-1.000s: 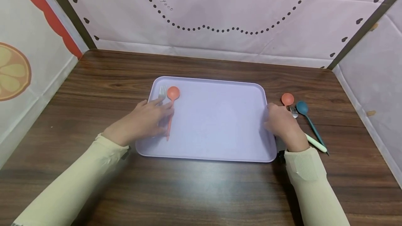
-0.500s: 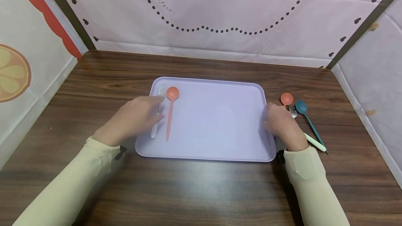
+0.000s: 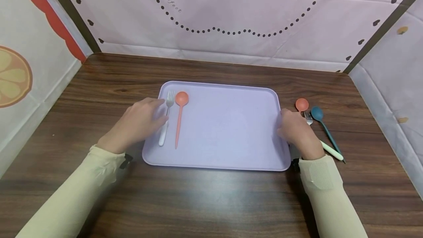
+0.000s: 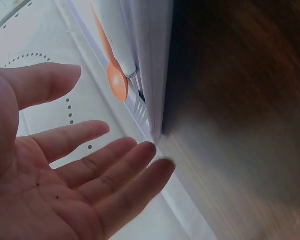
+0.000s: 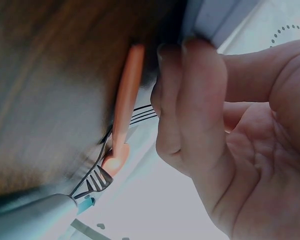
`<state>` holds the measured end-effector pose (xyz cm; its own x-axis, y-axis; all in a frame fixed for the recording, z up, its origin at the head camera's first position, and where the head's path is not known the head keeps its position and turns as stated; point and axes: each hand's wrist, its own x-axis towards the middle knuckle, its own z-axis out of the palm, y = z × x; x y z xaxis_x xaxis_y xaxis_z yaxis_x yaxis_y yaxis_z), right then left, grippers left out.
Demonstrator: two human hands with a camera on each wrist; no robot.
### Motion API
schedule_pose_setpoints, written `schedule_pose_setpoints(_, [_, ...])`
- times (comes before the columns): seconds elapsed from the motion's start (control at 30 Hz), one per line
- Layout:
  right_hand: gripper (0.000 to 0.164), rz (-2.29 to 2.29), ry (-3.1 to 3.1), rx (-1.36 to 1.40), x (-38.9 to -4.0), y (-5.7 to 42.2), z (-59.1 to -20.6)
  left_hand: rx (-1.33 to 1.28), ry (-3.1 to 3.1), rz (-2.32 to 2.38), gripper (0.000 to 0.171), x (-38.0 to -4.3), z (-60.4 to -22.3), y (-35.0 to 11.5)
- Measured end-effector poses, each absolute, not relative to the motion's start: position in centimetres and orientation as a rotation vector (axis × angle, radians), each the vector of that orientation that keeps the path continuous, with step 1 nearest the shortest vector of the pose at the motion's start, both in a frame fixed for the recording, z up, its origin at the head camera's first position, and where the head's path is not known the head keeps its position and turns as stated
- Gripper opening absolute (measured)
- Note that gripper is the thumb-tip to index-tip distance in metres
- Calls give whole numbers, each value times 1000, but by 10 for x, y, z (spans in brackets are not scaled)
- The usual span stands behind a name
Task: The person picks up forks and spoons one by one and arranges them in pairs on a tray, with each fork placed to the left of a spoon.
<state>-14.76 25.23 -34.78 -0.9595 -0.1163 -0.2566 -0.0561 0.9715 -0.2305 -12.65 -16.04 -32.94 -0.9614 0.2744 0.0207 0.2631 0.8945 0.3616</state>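
Note:
A lilac tray [image 3: 228, 127] lies on the table. On its left side a white-handled fork [image 3: 163, 135] lies beside an orange spoon [image 3: 179, 120], both heads pointing away from me. My left hand [image 3: 133, 126] hovers by the tray's left rim, holding nothing; in the left wrist view its fingers [image 4: 127, 185] are spread and fairly straight. My right hand [image 3: 297, 131] grips the tray's right rim, thumb over the inside and fingers [image 5: 202, 95] curled at the outer edge. That hand partly hides the cutlery to its right.
Right of the tray lie another orange spoon [image 3: 302, 104], a dark teal spoon [image 3: 317, 113], a fork [image 3: 308, 116] and a pale green handle [image 3: 331, 150]. Patterned cloth walls [image 3: 231, 39] stand behind the table [image 3: 211, 201] and on both sides.
My left hand has drawn back leftward from over the fork and spoon to the tray's left rim, uncovering both. The right hand stays at the right rim.

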Motion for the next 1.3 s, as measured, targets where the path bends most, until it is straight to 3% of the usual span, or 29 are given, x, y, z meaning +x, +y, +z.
schedule_pose_setpoints(0.5, [42,-312,2857,-137,-148,253,-351,287,2967,569,59,-133,-334,-158])
schedule_pose_setpoints(0.77, [44,-320,2857,-145,-149,254,-350,261,2972,572,38,-137,-333,-159])
schedule_pose_setpoints(0.93, [46,-323,2842,-131,-150,253,-350,197,2933,594,54,-138,-333,-161])
schedule_pose_setpoints(1.17, [48,-316,2840,-129,-150,252,-349,200,2953,611,17,-139,-334,-164])
schedule_pose_setpoints(1.3, [48,-314,2837,-128,-150,252,-348,185,2933,631,7,-139,-333,-165])
